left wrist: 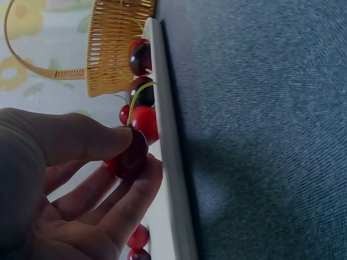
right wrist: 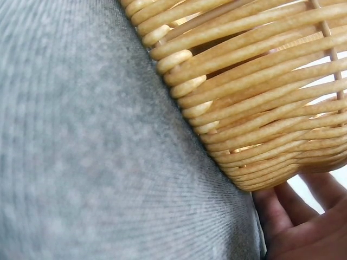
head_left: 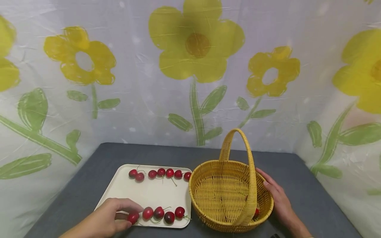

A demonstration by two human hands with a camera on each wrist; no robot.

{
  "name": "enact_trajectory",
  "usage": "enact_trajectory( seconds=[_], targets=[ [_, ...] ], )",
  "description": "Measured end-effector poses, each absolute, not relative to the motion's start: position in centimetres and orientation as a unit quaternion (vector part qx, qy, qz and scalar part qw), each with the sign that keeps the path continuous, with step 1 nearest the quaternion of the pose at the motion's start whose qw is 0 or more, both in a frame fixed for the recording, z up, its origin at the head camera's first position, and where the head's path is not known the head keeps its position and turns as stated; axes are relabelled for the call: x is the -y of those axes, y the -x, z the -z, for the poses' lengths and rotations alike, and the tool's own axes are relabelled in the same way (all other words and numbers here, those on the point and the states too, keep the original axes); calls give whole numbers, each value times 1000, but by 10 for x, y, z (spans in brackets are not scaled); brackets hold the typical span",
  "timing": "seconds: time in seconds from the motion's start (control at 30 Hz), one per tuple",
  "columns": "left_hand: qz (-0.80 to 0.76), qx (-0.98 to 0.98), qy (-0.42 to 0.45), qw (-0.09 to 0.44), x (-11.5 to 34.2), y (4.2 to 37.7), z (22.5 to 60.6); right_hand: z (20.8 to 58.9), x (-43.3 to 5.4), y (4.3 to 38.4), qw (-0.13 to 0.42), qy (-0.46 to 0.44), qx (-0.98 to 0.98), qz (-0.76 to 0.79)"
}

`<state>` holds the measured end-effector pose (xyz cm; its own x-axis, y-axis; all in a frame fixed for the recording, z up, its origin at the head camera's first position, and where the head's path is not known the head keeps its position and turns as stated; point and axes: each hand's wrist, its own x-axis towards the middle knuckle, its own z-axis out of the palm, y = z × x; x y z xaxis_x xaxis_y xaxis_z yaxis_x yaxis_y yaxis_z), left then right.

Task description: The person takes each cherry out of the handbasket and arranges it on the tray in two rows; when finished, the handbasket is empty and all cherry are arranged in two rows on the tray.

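Note:
My left hand (head_left: 108, 216) pinches a dark red cherry (left wrist: 130, 154) between thumb and fingers at the near left of a white tray (head_left: 151, 195). The cherry's green stem points up past the thumb in the left wrist view. Just right of it, a short row of cherries (head_left: 148, 213) lies along the tray's near edge. More cherries (head_left: 169, 173) line its far side. A yellow wicker basket (head_left: 220, 198) with an arched handle stands right of the tray. Against its right outer side rests my right hand (head_left: 279, 200), fingers extended. A red cherry (head_left: 256, 213) shows inside the basket, partly hidden by the handle.
Tray and basket stand on a dark grey cloth-covered table (head_left: 166, 150). The basket's left rim overlaps the tray's right edge in the head view, and its handle (head_left: 251, 172) rises high. A curtain (head_left: 134, 109) with yellow flowers encloses the back and sides.

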<state>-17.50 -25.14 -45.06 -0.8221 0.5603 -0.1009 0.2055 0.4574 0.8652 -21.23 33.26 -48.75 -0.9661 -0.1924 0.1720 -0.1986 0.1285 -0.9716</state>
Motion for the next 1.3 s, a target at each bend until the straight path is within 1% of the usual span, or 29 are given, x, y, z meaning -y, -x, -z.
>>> enact_trajectory(
  seconds=[0.03,0.17,0.27,0.4,0.53,0.83,1.03,1.1,1.3],
  targets=[
    [-464,-835,-231,187,251,175,452,487,-333,212,2,-130,752,-647],
    [-436,-852,-252,144,251,177,454,487,-332,213,1,-125,753,-646],
    [-430,-859,-251,121,251,179,455,487,-331,213,7,-122,758,-640],
    [-437,-862,-217,139,250,180,457,487,-332,212,8,-128,760,-637],
    [-432,-864,-213,147,249,180,460,487,-331,213,3,-131,755,-642],
    [-406,-875,-232,123,245,182,464,485,-331,212,8,-125,757,-642],
    [-387,-879,-270,74,242,182,469,484,-330,213,5,-113,760,-641],
    [-385,-880,-271,67,242,181,470,484,-330,213,2,-110,759,-642],
    [-397,-880,-242,96,244,181,463,486,-331,212,2,-113,756,-645]
  ],
)
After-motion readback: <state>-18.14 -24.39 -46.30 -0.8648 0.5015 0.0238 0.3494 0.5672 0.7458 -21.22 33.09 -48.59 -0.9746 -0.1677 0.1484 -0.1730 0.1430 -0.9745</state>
